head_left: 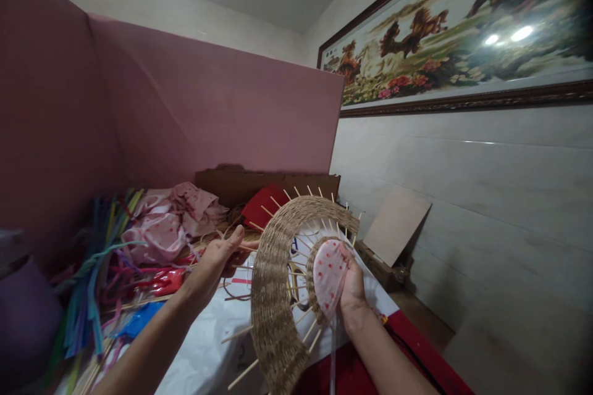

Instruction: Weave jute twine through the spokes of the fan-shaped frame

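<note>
A half-round woven fan (273, 296) of brown twisted cord on thin wooden sticks is held up in front of me. Its stick ends poke out past the outer edge, and bare stick lengths show between the wide band and the small centre. Over that centre lies a white cloth piece with red dots (328, 274). My right hand (354, 290) is closed around the cloth-covered centre at its right side. At the fan's left edge, my left hand (227, 254) pinches a protruding stick between thumb and fingers. A pale narrow rod (333, 352) hangs below the centre.
Behind the fan, scissors (296, 284) lie on a white sheet (208, 345). Pink cloth (162, 222), coloured pipe cleaners (88, 296) and a red packet (160, 282) crowd the left. A purple container (28, 315) stands far left. A board (397, 222) leans on the right wall.
</note>
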The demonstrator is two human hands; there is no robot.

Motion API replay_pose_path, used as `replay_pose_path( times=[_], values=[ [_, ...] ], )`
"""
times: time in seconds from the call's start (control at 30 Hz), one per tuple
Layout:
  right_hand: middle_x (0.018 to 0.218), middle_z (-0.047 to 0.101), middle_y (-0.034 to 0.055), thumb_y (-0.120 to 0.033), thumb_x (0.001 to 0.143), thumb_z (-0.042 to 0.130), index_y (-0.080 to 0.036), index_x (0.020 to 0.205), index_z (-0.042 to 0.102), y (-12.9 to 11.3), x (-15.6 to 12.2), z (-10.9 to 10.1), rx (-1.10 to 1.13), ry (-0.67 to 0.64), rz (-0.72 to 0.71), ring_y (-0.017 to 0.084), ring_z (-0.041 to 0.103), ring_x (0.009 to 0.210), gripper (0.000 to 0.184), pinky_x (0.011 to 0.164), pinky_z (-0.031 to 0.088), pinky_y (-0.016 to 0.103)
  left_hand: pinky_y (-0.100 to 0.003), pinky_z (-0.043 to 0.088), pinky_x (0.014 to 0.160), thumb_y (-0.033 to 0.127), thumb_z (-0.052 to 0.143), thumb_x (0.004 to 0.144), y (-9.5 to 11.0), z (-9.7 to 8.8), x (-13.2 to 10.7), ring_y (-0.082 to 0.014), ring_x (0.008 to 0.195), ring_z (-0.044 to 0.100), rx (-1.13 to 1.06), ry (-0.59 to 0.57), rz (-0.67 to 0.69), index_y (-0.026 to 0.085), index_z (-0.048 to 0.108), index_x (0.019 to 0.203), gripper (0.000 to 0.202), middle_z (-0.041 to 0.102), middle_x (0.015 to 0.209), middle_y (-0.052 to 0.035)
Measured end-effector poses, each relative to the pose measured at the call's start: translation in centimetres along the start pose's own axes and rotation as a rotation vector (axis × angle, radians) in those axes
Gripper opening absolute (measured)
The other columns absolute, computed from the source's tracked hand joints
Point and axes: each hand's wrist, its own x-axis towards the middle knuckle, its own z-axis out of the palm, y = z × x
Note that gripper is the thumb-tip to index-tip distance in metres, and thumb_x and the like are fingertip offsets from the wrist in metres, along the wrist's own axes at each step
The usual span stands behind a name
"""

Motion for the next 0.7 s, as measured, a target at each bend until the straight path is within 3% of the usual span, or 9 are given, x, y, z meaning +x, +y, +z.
replay_pose_path(
  times=[0.23,0.43,0.57,0.7],
  values=[
    [0.065,0.068,-0.0023,-0.034,0.063,0.061,-0.020,0.077,0.061,0.1,0.8,-0.5,0.019,0.013,-0.075,0.016,0.062,0.058,0.019,0.061,0.050,0.029,-0.022,0.010,0.041,0.046,0.054,0.072,-0.6,-0.1,0.3,-0.0058,0.043,0.018,0.110,-0.024,0.051,0.012,0.067,0.066,0.036,0.029,0.047,0.0054],
    [0.067,0.068,-0.0015,-0.030,0.062,0.060,-0.019,0.081,0.062,0.1,1.0,-0.4,0.004,0.059,-0.087,0.016,0.062,0.061,0.022,0.063,0.050,0.029,-0.023,0.033,0.054,0.036,0.058,0.070,-0.7,-0.5,0.6,-0.0129,0.059,0.047,0.536,0.104,0.285,0.017,0.069,0.069,0.022,0.056,0.063,-0.0027],
    [0.067,0.068,-0.0001,-0.033,0.062,0.060,-0.017,0.080,0.061,0.2,1.1,-0.3,-0.018,0.062,-0.105,0.017,0.061,0.060,0.023,0.061,0.049,0.029,-0.026,0.036,0.059,0.033,0.053,0.072,-0.6,-0.3,0.1,-0.0154,0.065,0.051,0.835,0.218,0.385,0.020,0.069,0.077,0.021,0.059,0.069,-0.0026],
    [0.064,0.067,-0.0003,-0.033,0.062,0.061,-0.018,0.075,0.060,0.4,1.1,-0.3,-0.030,0.019,-0.115,0.017,0.061,0.058,0.020,0.060,0.049,0.030,-0.024,0.033,0.057,0.028,0.051,0.073,-0.3,0.3,-0.5,-0.0138,0.064,0.051,1.079,0.287,0.394,0.021,0.066,0.068,0.017,0.055,0.069,-0.0005]
  ],
)
